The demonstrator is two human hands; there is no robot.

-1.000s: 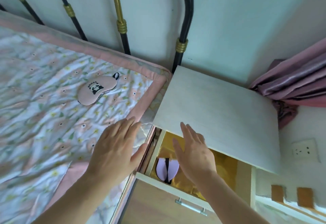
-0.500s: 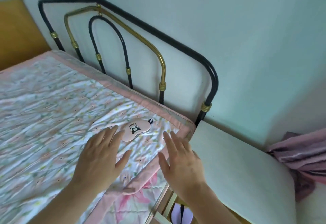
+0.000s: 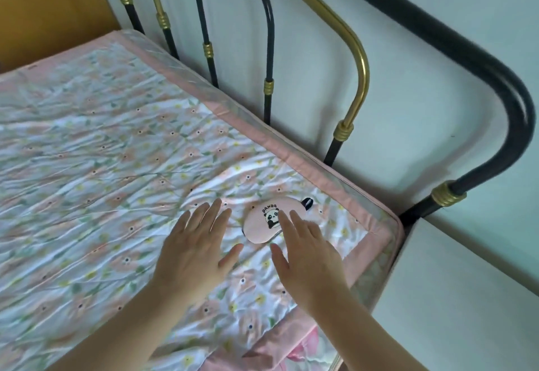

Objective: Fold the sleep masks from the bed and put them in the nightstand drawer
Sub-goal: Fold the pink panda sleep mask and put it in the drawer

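A pink sleep mask with a panda picture and the word PANDA lies flat on the floral bed cover, near the bed's right corner by the headboard. Its black strap end shows at its far right. My left hand hovers just left of the mask, fingers spread, holding nothing. My right hand is spread too, and its fingertips reach over the mask's right half. The nightstand drawer is out of view.
The white nightstand top stands right of the bed. A black and brass metal headboard runs behind against the pale wall. A wooden panel is at the far left.
My view swung from the open drawer, where a purple mask lay, to the bed. Both hands moved from the drawer up to the pink panda mask.
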